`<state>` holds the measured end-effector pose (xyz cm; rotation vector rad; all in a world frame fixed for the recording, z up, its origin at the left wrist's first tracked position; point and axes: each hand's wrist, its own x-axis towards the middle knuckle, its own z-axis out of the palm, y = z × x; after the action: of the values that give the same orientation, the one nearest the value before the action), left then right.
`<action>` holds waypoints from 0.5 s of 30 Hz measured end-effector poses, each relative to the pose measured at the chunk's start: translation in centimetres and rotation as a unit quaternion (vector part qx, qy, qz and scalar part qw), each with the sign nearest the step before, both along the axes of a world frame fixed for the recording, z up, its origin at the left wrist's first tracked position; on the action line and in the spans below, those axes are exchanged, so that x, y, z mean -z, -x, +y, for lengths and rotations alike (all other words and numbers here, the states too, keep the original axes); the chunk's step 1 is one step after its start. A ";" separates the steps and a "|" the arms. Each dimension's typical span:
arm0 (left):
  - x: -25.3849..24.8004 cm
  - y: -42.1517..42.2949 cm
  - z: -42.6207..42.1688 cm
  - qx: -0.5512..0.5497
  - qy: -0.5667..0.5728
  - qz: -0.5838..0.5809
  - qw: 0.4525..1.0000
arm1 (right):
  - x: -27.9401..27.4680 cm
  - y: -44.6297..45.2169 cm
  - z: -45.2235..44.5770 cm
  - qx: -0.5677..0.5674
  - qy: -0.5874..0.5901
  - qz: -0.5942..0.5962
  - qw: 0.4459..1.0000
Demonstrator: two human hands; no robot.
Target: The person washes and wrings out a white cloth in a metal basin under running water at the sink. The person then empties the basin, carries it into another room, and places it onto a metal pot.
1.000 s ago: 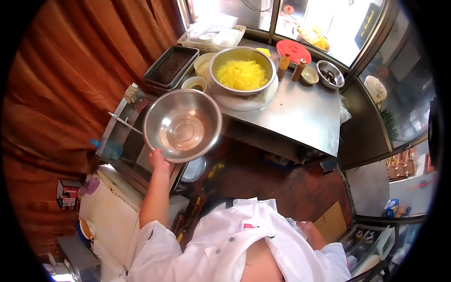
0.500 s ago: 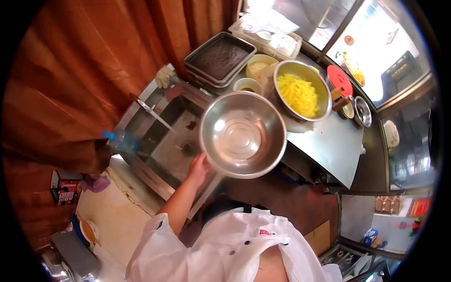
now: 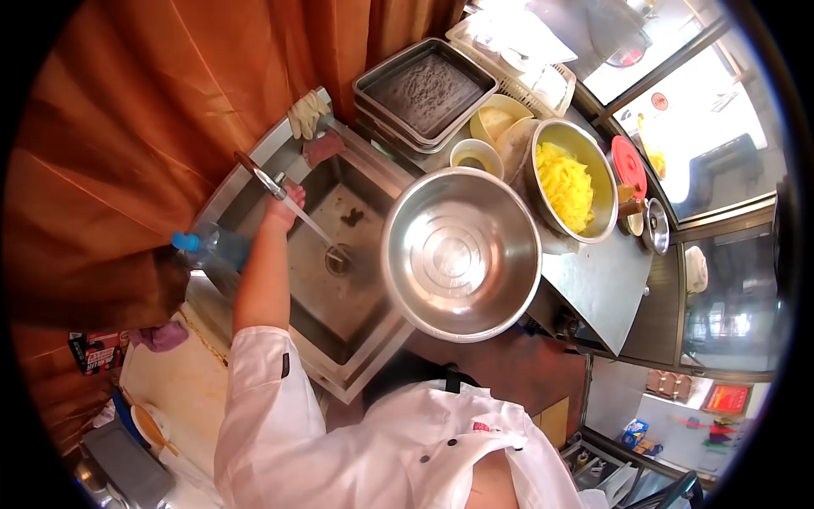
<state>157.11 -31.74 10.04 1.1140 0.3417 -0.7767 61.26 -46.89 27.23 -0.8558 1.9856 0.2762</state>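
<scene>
My left hand [image 3: 288,206] is beside the spout of the faucet [image 3: 264,180] at the sink's left side. The spout partly covers its fingers, so their grip is unclear. A thin stream of water [image 3: 315,227] runs from the faucet towards the drain [image 3: 337,260] in the steel sink [image 3: 326,301]. A large steel bowl [image 3: 458,254], with nothing in it, is held up over the sink's right edge, its inside facing me. My right hand does not show.
A steel bowl of yellow strips [image 3: 566,188] stands on the counter [image 3: 593,288] to the right. Near it are a small bowl [image 3: 476,156], stacked trays [image 3: 424,89] and a red lid [image 3: 628,161]. A plastic bottle [image 3: 216,248] lies left of the sink; gloves [image 3: 306,114] hang at its back corner.
My left hand has left the steel bowl's rim and moved up and left to the faucet. The steel bowl sits slightly further right and lower in view. The water still runs.
</scene>
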 end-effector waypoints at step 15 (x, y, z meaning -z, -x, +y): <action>-2.5 5.1 1.3 0.017 -0.116 -0.108 0.987 | -4.3 3.3 3.6 0.064 0.042 0.052 0.996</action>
<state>151.98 -30.39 12.49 1.4124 0.2335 -0.6483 57.93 -43.31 31.51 -0.7761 2.1516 0.1672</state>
